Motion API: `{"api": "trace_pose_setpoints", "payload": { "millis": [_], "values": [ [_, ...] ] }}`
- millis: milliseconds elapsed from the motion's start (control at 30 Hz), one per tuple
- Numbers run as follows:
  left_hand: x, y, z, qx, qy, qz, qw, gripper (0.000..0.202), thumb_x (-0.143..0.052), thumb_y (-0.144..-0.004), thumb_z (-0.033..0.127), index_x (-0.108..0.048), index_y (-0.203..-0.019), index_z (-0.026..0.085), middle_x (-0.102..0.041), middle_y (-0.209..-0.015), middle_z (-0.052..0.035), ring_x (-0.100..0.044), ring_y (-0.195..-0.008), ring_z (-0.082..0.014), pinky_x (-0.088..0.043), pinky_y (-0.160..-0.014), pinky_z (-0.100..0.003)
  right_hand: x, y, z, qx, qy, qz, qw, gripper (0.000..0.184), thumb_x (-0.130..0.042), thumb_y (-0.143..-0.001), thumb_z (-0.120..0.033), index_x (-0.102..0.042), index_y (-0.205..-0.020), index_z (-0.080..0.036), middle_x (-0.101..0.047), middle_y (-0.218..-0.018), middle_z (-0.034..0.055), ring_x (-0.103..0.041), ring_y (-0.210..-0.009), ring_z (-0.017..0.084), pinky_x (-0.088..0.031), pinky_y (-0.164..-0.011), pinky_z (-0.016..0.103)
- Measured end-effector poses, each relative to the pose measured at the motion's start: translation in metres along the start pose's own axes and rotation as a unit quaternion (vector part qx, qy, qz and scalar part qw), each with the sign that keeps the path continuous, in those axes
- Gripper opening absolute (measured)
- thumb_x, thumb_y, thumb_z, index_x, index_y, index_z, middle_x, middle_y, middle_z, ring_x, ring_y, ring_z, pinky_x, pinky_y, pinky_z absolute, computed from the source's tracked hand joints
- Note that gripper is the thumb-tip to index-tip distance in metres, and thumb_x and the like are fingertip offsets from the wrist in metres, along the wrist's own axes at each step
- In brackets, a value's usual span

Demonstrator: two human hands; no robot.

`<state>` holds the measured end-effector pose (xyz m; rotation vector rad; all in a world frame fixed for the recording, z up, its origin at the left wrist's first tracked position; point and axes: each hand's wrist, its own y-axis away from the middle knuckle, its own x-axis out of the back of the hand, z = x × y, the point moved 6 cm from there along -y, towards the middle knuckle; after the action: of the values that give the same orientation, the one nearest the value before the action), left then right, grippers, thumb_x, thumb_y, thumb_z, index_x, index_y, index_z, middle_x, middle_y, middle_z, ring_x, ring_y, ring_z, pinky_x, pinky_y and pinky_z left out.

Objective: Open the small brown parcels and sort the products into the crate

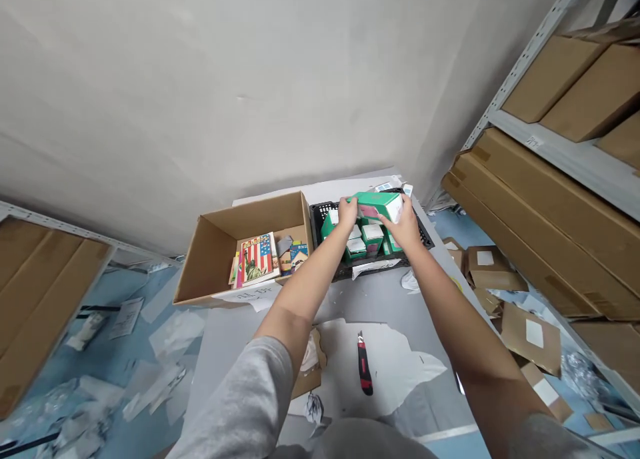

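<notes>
Between my two hands is a green box with a white end and a pinkish patch on its side. My left hand grips its left end, and my right hand has the right end, thumb along the near side. They hold it over a black plastic crate. Several similar green-and-white boxes stand inside the crate, partly hidden by my hands and the held box. A white paper label hangs on the crate's near side.
Left of the crate stands an open cardboard box with picture books inside. A red-and-black utility knife lies on the table near me. Shelves with cartons rise at right; cartons and paper scraps litter the floor.
</notes>
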<state>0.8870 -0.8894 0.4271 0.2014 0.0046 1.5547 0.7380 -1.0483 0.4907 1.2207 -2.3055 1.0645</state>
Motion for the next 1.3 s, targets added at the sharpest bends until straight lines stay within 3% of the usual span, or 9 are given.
{"api": "trace_pose_setpoints", "payload": {
  "millis": [167, 400, 633, 800, 900, 1033, 1167, 1233, 1300],
  "values": [
    [-0.007, -0.037, -0.016, 0.012, -0.237, -0.014, 0.971, 0.039, -0.059, -0.092, 0.035, -0.061, -0.122, 0.009, -0.057, -0.141, -0.0245, -0.059, -0.128, -0.0288, -0.045, -0.11, -0.037, -0.05, -0.012, 0.074, -0.02, 0.057, -0.08, 0.995, 0.081, -0.068, -0.09, -0.05, -0.036, -0.152, -0.009, -0.05, -0.149, 0.0283, -0.046, -0.141, 0.041, -0.039, -0.116, 0.057],
    [-0.013, -0.038, -0.011, -0.073, -0.488, -0.03, 0.869, 0.055, -0.052, -0.091, 0.038, -0.059, -0.137, 0.008, -0.059, -0.144, -0.0246, -0.042, -0.146, -0.0376, -0.027, -0.125, -0.052, -0.094, 0.018, 0.1, -0.056, 0.136, -0.148, 0.978, 0.083, -0.055, -0.096, -0.042, -0.023, -0.16, 0.0, -0.032, -0.164, 0.0323, -0.023, -0.156, 0.042, -0.023, -0.123, 0.065],
    [0.0, -0.023, -0.016, -0.063, -0.507, -0.059, 0.858, 0.067, -0.054, -0.089, 0.039, -0.052, -0.15, 0.012, -0.048, -0.155, -0.0243, -0.035, -0.15, -0.0399, -0.026, -0.127, -0.057, -0.076, 0.018, 0.102, -0.097, 0.115, -0.155, 0.976, 0.102, -0.065, -0.086, -0.038, -0.011, -0.168, -0.007, -0.016, -0.173, 0.0266, -0.014, -0.161, 0.039, -0.019, -0.126, 0.063],
    [0.022, 0.003, -0.001, -0.126, -0.451, -0.055, 0.882, 0.063, -0.05, -0.095, 0.033, -0.049, -0.154, 0.013, -0.047, -0.156, -0.0212, -0.035, -0.151, -0.0358, -0.029, -0.129, -0.056, -0.044, 0.058, 0.051, -0.088, 0.085, -0.066, 0.99, 0.081, -0.054, -0.094, -0.033, -0.025, -0.166, -0.012, -0.018, -0.172, 0.0227, -0.024, -0.158, 0.035, -0.022, -0.126, 0.06],
    [0.076, 0.042, 0.013, -0.202, -0.386, -0.044, 0.899, 0.06, -0.049, -0.099, 0.037, -0.048, -0.155, 0.017, -0.042, -0.161, -0.0148, -0.033, -0.154, -0.0312, -0.031, -0.131, -0.05, -0.04, 0.115, -0.001, -0.062, 0.012, -0.047, 0.997, 0.065, -0.045, -0.099, -0.031, -0.039, -0.162, -0.017, -0.033, -0.166, 0.0193, -0.034, -0.153, 0.032, -0.028, -0.125, 0.057],
    [0.216, 0.15, -0.006, -0.182, -0.354, 0.017, 0.917, 0.055, -0.044, -0.102, 0.039, -0.048, -0.154, 0.024, -0.054, -0.148, -0.011, -0.048, -0.142, -0.0243, -0.038, -0.128, -0.043, -0.076, 0.236, -0.075, -0.035, -0.091, -0.229, 0.968, 0.055, -0.048, -0.096, -0.033, -0.057, -0.149, -0.022, -0.06, -0.141, 0.0161, -0.057, -0.131, 0.031, -0.048, -0.113, 0.051],
    [0.363, 0.297, -0.093, -0.004, -0.416, 0.123, 0.901, 0.044, -0.045, -0.099, 0.033, -0.062, -0.138, 0.024, -0.064, -0.127, -0.0119, -0.059, -0.127, -0.0261, -0.047, -0.121, -0.045, -0.103, 0.348, -0.136, -0.04, -0.072, -0.324, 0.942, 0.061, -0.065, -0.087, -0.039, -0.06, -0.147, -0.027, -0.062, -0.144, 0.0142, -0.057, -0.132, 0.034, -0.047, -0.113, 0.052],
    [0.407, 0.36, -0.149, 0.088, -0.45, 0.124, 0.88, 0.044, -0.048, -0.095, 0.029, -0.065, -0.135, 0.021, -0.063, -0.132, -0.0155, -0.057, -0.131, -0.0304, -0.046, -0.122, -0.049, -0.112, 0.384, -0.159, -0.04, -0.063, -0.336, 0.939, 0.07, -0.069, -0.084, -0.043, -0.056, -0.15, -0.024, -0.058, -0.149, 0.0166, -0.053, -0.139, 0.037, -0.041, -0.117, 0.056],
    [0.429, 0.401, -0.199, 0.14, -0.439, 0.102, 0.881, 0.053, -0.051, -0.094, 0.03, -0.059, -0.144, 0.018, -0.057, -0.147, -0.0172, -0.051, -0.142, -0.0329, -0.042, -0.126, -0.053, -0.122, 0.409, -0.171, -0.048, -0.041, -0.343, 0.937, 0.079, -0.07, -0.083, -0.048, -0.051, -0.154, -0.02, -0.051, -0.156, 0.0213, -0.044, -0.147, 0.042, -0.032, -0.121, 0.06]
  ]
}}
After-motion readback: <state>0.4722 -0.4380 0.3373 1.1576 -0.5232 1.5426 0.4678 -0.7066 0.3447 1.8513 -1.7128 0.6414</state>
